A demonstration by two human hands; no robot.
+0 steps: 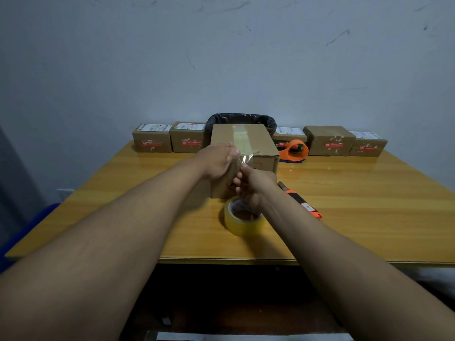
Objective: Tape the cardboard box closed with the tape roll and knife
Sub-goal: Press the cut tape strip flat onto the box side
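step in hand: pressing the loose end of the tape strip (246,159) down over the near top edge of the cardboard box (246,153); a strip already runs along the middle of the box top, front to back, and its free end curls shiny and unstuck at the near edge; box sits mid-table on the yellow table (369,205), flaps down, looks shut; left hand (216,163) lies on the near left part of the box top, fingers curled, thumb and forefinger at the tape edge, seems to pin or pinch it, exact grip hard to tell; right hand (253,184) is in front of the box's near face, fingertips up pinching the hanging tape end; tape roll (242,217) lies flat on the table just in front of the box, under the right wrist, in neither hand; whether the strip still joins the roll cannot be told, the hand hides that; knife (301,201) with orange and black handle lies on the table right of the roll, partly under the right forearm, untouched; at the back: row of small labelled boxes (152,141), an orange tape dispenser (294,150), a black-lined bin (242,119) behind the box; judgement: task well along, top seam covered; next move calls for pulling the end taut, smoothing it flat down the front face with no crease, then if still joined to the roll, reaching for the knife to cut; risk: tape folding onto itself
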